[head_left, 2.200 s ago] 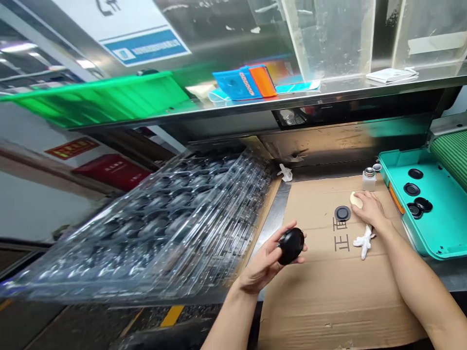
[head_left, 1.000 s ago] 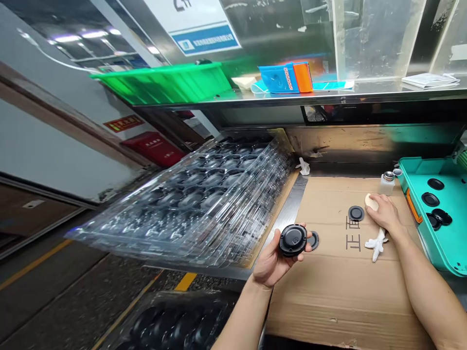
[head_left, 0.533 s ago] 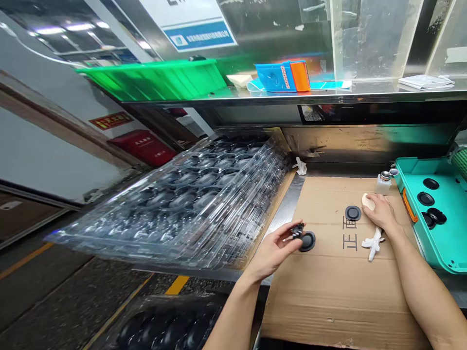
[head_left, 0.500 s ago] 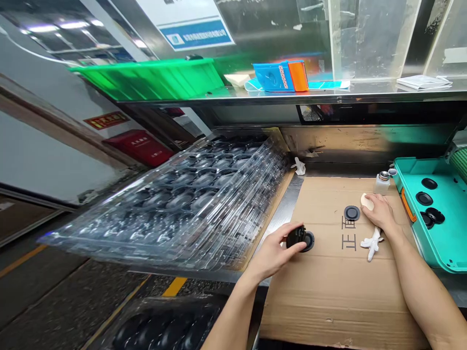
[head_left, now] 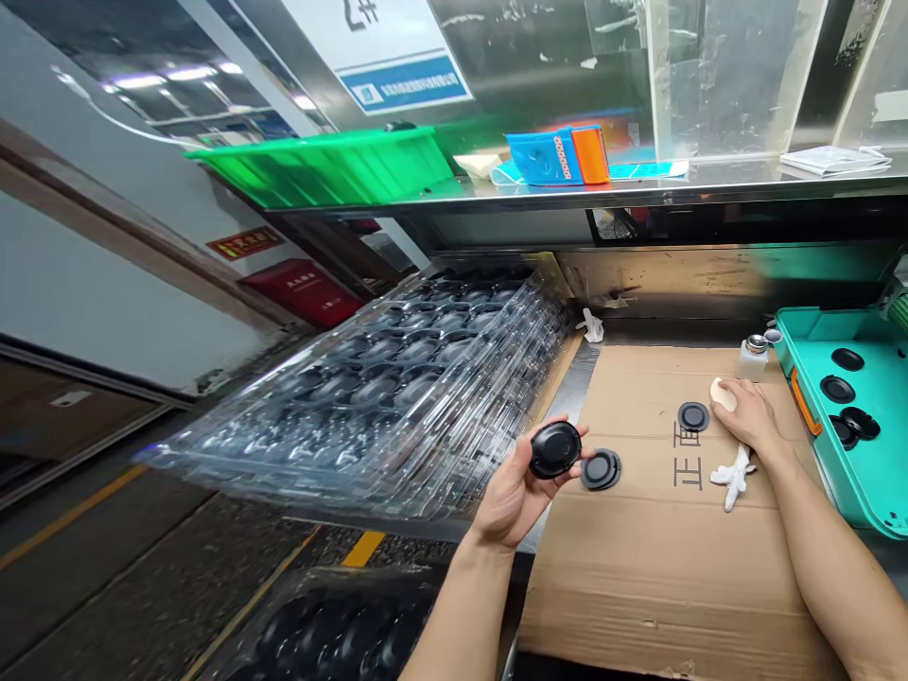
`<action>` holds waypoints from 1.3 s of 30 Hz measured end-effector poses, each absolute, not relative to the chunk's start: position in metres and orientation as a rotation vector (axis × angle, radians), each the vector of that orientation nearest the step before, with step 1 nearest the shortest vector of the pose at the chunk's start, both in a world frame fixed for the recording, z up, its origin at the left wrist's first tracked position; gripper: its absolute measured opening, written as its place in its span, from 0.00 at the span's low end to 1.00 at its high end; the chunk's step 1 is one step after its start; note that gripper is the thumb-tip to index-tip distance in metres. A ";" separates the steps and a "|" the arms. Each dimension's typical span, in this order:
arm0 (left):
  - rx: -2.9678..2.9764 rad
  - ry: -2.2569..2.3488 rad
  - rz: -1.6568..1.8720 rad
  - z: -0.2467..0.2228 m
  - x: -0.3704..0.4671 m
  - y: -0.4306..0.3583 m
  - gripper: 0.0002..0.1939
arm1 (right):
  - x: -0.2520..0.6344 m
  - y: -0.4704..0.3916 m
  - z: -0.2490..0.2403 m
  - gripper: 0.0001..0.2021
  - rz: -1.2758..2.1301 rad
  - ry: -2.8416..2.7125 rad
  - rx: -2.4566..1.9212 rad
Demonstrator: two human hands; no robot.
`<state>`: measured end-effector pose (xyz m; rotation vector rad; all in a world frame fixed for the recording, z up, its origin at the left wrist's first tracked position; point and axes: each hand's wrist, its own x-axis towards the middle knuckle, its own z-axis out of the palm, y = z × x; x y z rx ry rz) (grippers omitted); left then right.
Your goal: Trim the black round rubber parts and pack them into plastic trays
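My left hand is closed around a round black plastic cover, its shiny face turned up toward me, above the left edge of the cardboard sheet. Just right of it, dark round covers lie overlapped on the cardboard. Over on the right, my right hand has its fingers closed on a cream-coloured pad resting on the cardboard. One more dark round cover lies to the left of that pad. A crumpled white cloth is below my right wrist.
A tall stack of clear trays with black parts stands at left. The teal bin holds several black covers. A small pump bottle stands behind my right hand. Above, the shelf carries a green bin and a blue-orange box.
My left hand has lifted the black cover off the cardboard, up and left, and turned its face toward me. My right hand stays on the pad. The whole view has shifted slightly.
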<state>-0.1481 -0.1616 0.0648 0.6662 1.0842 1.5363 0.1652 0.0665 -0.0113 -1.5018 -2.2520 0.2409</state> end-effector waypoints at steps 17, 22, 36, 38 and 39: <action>0.332 0.902 1.520 0.059 -0.138 -0.159 0.27 | 0.167 0.072 -0.017 0.20 0.236 -2.258 -1.486; 0.379 0.948 1.500 0.058 -0.137 -0.158 0.28 | 0.166 0.070 -0.015 0.20 0.238 -2.256 -1.494; 1.869 1.769 0.599 0.032 -0.147 -0.143 0.31 | 0.164 0.066 -0.008 0.21 0.257 -2.251 -1.497; 1.937 1.800 0.572 0.028 -0.143 -0.138 0.31 | 0.163 0.070 -0.008 0.21 0.248 -2.253 -1.486; 1.958 1.826 0.552 0.027 -0.140 -0.135 0.31 | 0.164 0.072 -0.009 0.21 0.248 -2.256 -1.475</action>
